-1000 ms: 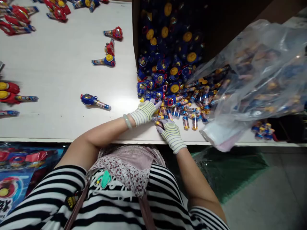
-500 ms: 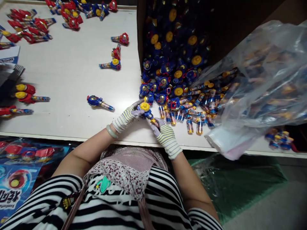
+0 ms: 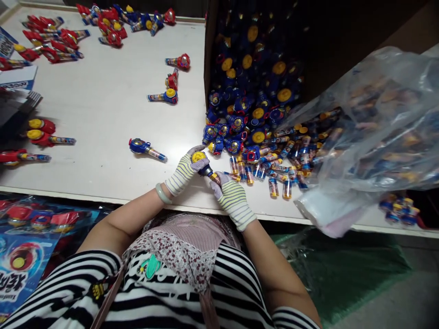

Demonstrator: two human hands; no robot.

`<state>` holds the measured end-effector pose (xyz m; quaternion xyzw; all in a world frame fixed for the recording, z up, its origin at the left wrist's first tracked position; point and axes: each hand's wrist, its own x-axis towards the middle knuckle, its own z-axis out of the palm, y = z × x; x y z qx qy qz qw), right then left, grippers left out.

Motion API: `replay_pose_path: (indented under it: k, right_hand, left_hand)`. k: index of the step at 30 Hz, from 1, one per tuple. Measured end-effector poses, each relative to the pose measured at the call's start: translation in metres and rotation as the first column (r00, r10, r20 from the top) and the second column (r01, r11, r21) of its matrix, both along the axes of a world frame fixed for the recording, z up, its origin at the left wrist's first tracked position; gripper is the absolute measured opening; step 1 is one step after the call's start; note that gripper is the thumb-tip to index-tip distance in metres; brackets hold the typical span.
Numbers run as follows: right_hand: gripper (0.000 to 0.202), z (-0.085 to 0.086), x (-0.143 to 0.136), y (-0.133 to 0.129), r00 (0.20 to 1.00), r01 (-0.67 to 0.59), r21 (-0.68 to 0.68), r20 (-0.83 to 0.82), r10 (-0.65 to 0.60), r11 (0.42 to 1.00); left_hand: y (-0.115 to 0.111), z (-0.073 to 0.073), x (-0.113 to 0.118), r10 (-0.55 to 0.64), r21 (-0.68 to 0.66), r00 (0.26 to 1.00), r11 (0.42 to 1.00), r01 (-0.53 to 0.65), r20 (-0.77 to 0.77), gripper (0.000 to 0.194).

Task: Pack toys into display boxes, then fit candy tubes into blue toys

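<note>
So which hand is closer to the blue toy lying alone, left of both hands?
Left. The left hand is just right of that blue toy, holding another toy; the right hand is farther right, gripping the held toy's small tube.

Blue toy (image 3: 198, 157) now in left fingers (image 3: 201, 164)

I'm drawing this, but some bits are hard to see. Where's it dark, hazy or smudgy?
Head view: the box is nearly black inside toward its back; the plastic bag looks cloudy, hazing things behind it; the dark thing at left edge looks smeared; the blue toy in the left hand is better lit.
</note>
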<state>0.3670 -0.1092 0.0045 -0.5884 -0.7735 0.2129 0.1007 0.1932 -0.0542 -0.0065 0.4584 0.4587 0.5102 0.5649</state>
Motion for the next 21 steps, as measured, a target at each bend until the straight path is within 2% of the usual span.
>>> replay_pose_path:
  k: [7,9,11,13,15,16,17,18,19,21]
  right_hand:
    - [0.045,0.001,-0.003,0.007,0.998,-0.038,0.032,0.059,0.036,0.999]
    - [0.043,-0.001,-0.007,0.007,1.0,-0.01,0.017,-0.007,0.01,1.0]
    - [0.037,-0.002,-0.011,0.004,0.986,0.032,-0.072,-0.163,-0.043,0.997]
    - [0.036,-0.003,-0.014,0.0,0.903,-0.004,-0.251,-0.417,-0.104,0.968]
    - [0.044,-0.004,-0.017,-0.005,0.728,-0.125,-0.435,-0.651,-0.216,0.892]
    - [0.049,-0.006,-0.019,-0.006,0.643,-0.174,-0.494,-0.712,-0.281,0.852]
    - [0.053,-0.008,-0.021,-0.007,0.594,-0.191,-0.522,-0.736,-0.326,0.831]
    - [0.055,-0.011,-0.022,-0.006,0.592,-0.157,-0.519,-0.731,-0.34,0.84]
    - [0.053,-0.014,-0.024,-0.004,0.635,-0.09,-0.482,-0.702,-0.323,0.872]
    - [0.046,-0.019,-0.025,0.002,0.792,0.048,-0.345,-0.558,-0.246,0.938]
  left_hand:
    - [-0.006,0.012,0.0,0.064,0.055,0.997,0.997,-0.062,-0.043,0.041]
    - [-0.009,0.014,0.0,0.072,0.081,0.993,0.995,-0.065,-0.09,0.04]
    - [-0.013,0.016,-0.002,0.086,0.155,0.981,0.986,-0.058,-0.175,0.042]
    - [-0.017,0.017,-0.005,0.04,0.172,0.977,0.985,-0.003,-0.212,0.045]
    - [-0.019,0.016,-0.008,-0.022,0.103,0.988,0.994,0.038,-0.152,0.044]
    - [-0.019,0.015,-0.009,-0.028,0.069,0.994,0.997,0.036,-0.11,0.043]
    - [-0.019,0.013,-0.009,-0.009,0.057,0.996,0.998,0.014,-0.087,0.044]
    - [-0.018,0.01,-0.01,0.027,0.068,0.996,0.997,-0.021,-0.087,0.046]
    - [-0.016,0.008,-0.009,0.063,0.09,0.993,0.994,-0.054,-0.102,0.048]
    - [-0.013,0.003,-0.008,0.092,0.112,0.986,0.991,-0.076,-0.137,0.05]
